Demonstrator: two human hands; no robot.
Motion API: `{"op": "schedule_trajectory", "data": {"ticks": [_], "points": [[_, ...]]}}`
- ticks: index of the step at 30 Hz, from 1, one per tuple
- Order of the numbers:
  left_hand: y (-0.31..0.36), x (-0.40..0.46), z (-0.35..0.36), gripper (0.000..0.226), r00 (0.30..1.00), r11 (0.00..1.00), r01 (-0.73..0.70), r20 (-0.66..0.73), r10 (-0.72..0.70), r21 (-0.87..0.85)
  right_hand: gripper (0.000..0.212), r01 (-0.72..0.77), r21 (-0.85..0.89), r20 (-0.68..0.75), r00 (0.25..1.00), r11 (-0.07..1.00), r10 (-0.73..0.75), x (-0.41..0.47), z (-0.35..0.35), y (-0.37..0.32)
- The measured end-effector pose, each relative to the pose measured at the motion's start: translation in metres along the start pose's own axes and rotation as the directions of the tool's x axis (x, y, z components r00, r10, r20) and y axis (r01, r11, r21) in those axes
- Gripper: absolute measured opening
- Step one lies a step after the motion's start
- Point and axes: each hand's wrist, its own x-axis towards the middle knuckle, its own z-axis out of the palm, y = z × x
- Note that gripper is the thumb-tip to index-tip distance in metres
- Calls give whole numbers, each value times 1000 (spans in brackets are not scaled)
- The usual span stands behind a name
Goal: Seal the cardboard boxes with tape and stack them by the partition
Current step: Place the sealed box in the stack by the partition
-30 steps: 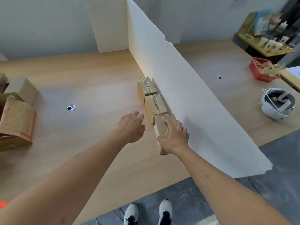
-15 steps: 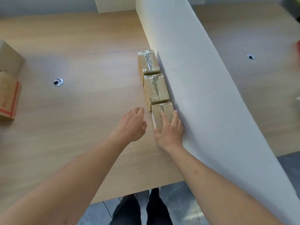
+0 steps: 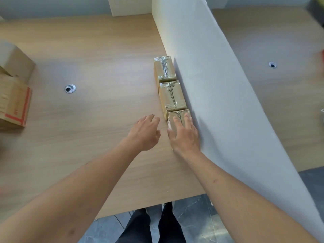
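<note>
1. We see three small brown cardboard boxes wrapped in clear tape in a row against the left face of the tall white partition board (image 3: 219, 95): the far taped box (image 3: 164, 68), the middle taped box (image 3: 172, 95) and the near taped box (image 3: 178, 116). They sit end to end on the pale wooden table (image 3: 98, 120), touching or nearly so.
2. Our right hand (image 3: 184, 135) lies flat on the near taped box, fingers straight and slightly spread, the palm covering its near end. A second ago this hand curled over the box's near corner and the box sat slightly askew; it now lies square in line with the row.
3. Our left hand (image 3: 145, 132) hovers just left of the near box, fingers loosely extended, holding nothing. It has barely moved in the last second.
4. Judgement: this box looks placed. The flat press suggests a final nudge against the partition, with release likely next.
5. At the far left edge, larger open brown cartons (image 3: 14, 95), one with red print, stand well apart from the row. Whether they await sealing we cannot tell.
6. Risk: a hard push could bow the thin partition or shove the row farther away.
</note>
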Motion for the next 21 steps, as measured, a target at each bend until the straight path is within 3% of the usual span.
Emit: {"op": "schedule_trajectory", "data": {"ticks": [11, 21], "points": [[-34, -84, -97, 58, 978, 990, 143, -154, -143, -9, 58, 281, -121, 15, 959, 952, -281, -19, -91, -95], [-80, -202, -174, 56, 879, 945, 322, -353, -320, -54, 60, 572, -212, -14, 809, 792, -588, -61, -134, -217]]}}
